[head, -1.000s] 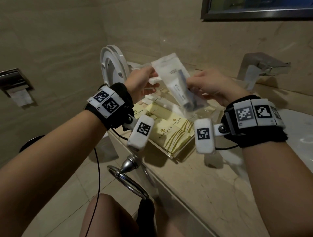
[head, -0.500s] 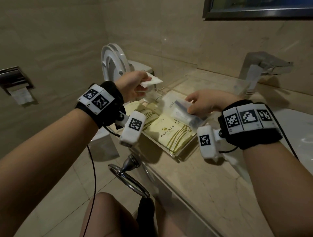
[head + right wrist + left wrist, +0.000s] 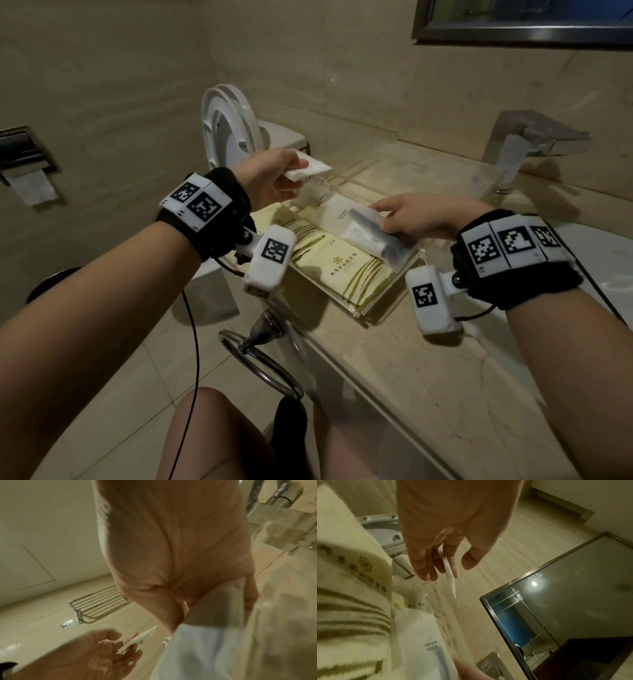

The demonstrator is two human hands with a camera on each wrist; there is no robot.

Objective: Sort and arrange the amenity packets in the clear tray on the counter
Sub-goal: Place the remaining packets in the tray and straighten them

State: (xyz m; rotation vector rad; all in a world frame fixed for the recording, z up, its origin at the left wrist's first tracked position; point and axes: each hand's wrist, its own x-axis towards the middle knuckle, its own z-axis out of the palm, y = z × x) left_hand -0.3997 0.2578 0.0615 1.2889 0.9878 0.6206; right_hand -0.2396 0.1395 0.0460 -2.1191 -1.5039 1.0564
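Clear tray (image 3: 404,274) sits on the worktop (image 3: 428,377) near its left edge, back part running toward the wall. Two compartments visible, split by a clear divider. Near compartment: cream packets (image 3: 349,270) with olive stripe print and a gold logo, lying flat and overlapping, filling it toward the tray's near corner. On top of them, at the right side of that compartment, a translucent pouch (image 3: 359,229) with a white tube and a dark item inside; its far end is angled up toward the divider. Far compartment: contents not readable through the glare.

Right hand (image 3: 421,216): thumb and fingers pinch the right edge of the translucent pouch, low over the tray. Right wrist view shows the pouch (image 3: 214,642) close and blurred under the palm.

Left hand (image 3: 270,178): above the tray's far left corner, over the worktop's left edge. Holds a small white sachet (image 3: 308,169) between thumb and fingers, the other fingers only loosely curled. Left wrist view has the sachet (image 3: 450,577) edge-on, sticking out past the fingertips (image 3: 426,573).

Beyond: toilet (image 3: 233,133) with lid up, past the left edge of the worktop; faucet (image 3: 534,137) at the back right; towel ring (image 3: 263,366) below the front edge.
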